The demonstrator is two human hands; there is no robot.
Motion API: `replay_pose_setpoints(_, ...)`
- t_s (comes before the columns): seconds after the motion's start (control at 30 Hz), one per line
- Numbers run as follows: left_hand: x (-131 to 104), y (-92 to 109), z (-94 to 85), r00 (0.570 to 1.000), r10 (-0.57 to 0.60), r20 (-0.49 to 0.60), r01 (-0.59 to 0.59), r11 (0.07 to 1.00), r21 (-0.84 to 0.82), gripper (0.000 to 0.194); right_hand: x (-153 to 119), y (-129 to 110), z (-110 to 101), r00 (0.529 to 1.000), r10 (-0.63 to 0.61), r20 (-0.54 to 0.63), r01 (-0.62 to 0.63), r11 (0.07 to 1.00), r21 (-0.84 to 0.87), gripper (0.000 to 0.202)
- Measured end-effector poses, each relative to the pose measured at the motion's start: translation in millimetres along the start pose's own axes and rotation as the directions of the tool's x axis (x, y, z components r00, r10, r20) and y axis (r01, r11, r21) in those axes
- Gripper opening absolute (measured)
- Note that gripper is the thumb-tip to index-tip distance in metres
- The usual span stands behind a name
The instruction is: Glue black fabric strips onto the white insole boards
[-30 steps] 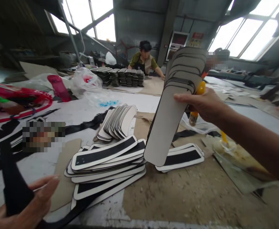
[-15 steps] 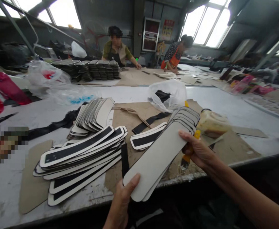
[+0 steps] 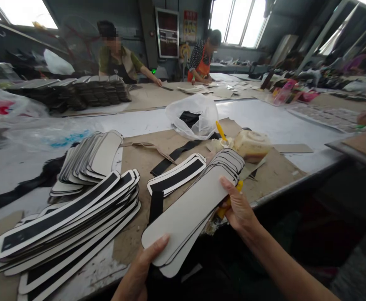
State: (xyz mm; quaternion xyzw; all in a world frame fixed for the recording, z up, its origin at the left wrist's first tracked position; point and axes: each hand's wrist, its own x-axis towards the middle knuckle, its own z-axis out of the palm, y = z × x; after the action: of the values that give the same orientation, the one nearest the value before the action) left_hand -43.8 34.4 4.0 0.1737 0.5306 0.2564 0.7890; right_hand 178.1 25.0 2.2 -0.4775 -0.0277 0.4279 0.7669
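Note:
A stack of long, rounded pale-grey strips [image 3: 186, 209] with dark edges is held tilted over the table's front edge. My left hand [image 3: 139, 263] grips its lower end, thumb on top. My right hand [image 3: 241, 207] is closed round the upper part, where the strip ends fan out. A yellow handle [image 3: 223, 210] shows behind my right fingers; whether they hold it I cannot tell. Just beyond lie a few white strips with black bands [image 3: 176, 173] and a short black strip [image 3: 156, 207]. A larger pile of black-banded strips [image 3: 64, 217] lies left of my hands.
Behind the pile is a fanned stack of plain strips [image 3: 89, 161]. A plastic bag of black pieces [image 3: 192, 117] and a yellowish glue container [image 3: 252, 144] stand beyond my hands. Two people [image 3: 117, 58] work across the table, near dark stacks [image 3: 85, 92].
The view has swung right, so the table's things sit further left. Both hands keep their hold on the strip stack. The far-left co-worker's arm now reaches a dark strip.

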Motion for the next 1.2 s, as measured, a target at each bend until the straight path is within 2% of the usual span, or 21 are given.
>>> replay_pose_setpoints(0.07, 0.1, 4.2, 0.0, 0.999, 0.033, 0.008, -0.033, 0.999, 0.010, 0.057, -3.3, 3.9, 2.6, 1.000, 0.007, -0.003, -0.007, 0.998, 0.065, 0.027)
replay_pose_setpoints(0.23, 3.9, 20.9, -2.0, 0.963, 0.269, -0.009, -0.262, 0.947, 0.187, 0.076, -13.6, 13.0, 6.7, 0.992, 0.056, 0.111, -0.074, 0.983, 0.169, 0.037)
replay_pose_setpoints(0.3, 6.3, 23.5, -4.6, 0.965, 0.264, -0.007, -0.257, 0.946, 0.195, 0.077, -17.1, 16.6, 5.2, 0.985, 0.075, 0.156, -0.099, 0.984, 0.151, 0.041)
replay_pose_setpoints(0.43, 12.1, 20.4, -8.4, 0.986, 0.167, 0.024, -0.169, 0.977, 0.130, 0.071, -23.2, 23.4, -0.1, 0.979, 0.106, 0.172, -0.121, 0.989, 0.080, 0.043)
replay_pose_setpoints(0.6, 19.0, 19.1, -11.5, 0.977, 0.207, -0.050, -0.198, 0.969, 0.149, 0.066, -27.6, 26.0, -6.6, 0.971, 0.159, 0.181, -0.163, 0.987, 0.008, 0.038)
replay_pose_setpoints(0.7, 22.4, 22.3, -16.2, 0.978, 0.202, -0.053, -0.190, 0.967, 0.169, 0.067, -23.8, 18.8, -13.3, 0.965, 0.184, 0.189, -0.189, 0.982, 0.008, 0.031)
replay_pose_setpoints(0.83, 25.5, 28.4, -21.4, 0.981, 0.190, -0.031, -0.180, 0.962, 0.203, 0.071, -10.4, -1.3, -27.8, 0.978, 0.105, 0.182, -0.109, 0.994, 0.009, 0.030)
replay_pose_setpoints(1.03, 25.1, 34.9, -17.3, 0.981, 0.192, -0.031, -0.177, 0.947, 0.269, 0.084, 12.9, -28.2, -49.5, 0.975, 0.089, 0.206, -0.025, 0.955, -0.295, 0.039)
replay_pose_setpoints(1.13, 27.3, 36.2, -13.3, 0.980, 0.196, -0.038, -0.176, 0.937, 0.301, 0.081, 25.6, -38.5, -56.8, 0.970, 0.054, 0.237, 0.057, 0.897, -0.439, 0.042)
replay_pose_setpoints(1.2, 30.7, 37.0, -11.0, 0.978, 0.206, -0.039, -0.182, 0.925, 0.334, 0.077, 34.6, -43.6, -61.3, 0.968, 0.061, 0.244, 0.089, 0.825, -0.559, 0.042)
